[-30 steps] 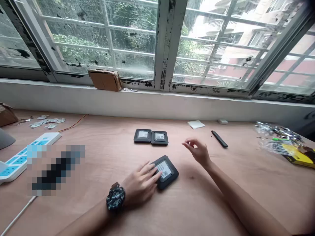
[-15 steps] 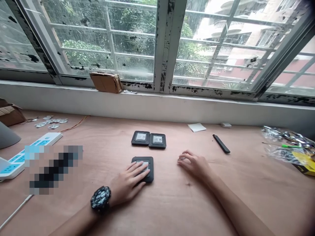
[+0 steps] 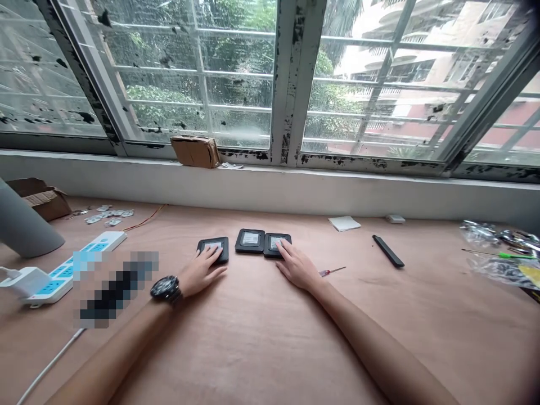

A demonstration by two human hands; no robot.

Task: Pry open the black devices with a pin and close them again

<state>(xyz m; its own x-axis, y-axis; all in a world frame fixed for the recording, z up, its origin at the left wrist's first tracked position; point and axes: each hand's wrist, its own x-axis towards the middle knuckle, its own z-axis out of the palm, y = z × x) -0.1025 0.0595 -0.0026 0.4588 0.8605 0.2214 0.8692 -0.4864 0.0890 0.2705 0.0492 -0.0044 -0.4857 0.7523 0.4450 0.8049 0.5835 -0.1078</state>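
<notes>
Since the earlier frame, the black square plastic case with a white label [image 3: 225, 248] has moved up-left and is lying left of centre, the left hand [image 3: 200, 275] resting on it, fingers spread. The right hand [image 3: 298, 267], fingers extended, is touching a matching black case [image 3: 274, 238]. A brown cardboard box [image 3: 55, 207], left edge, is hiding its contents.

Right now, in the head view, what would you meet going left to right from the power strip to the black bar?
Power strip, wristwatch, left hand, middle black case, right hand, small screwdriver, black bar.
</notes>
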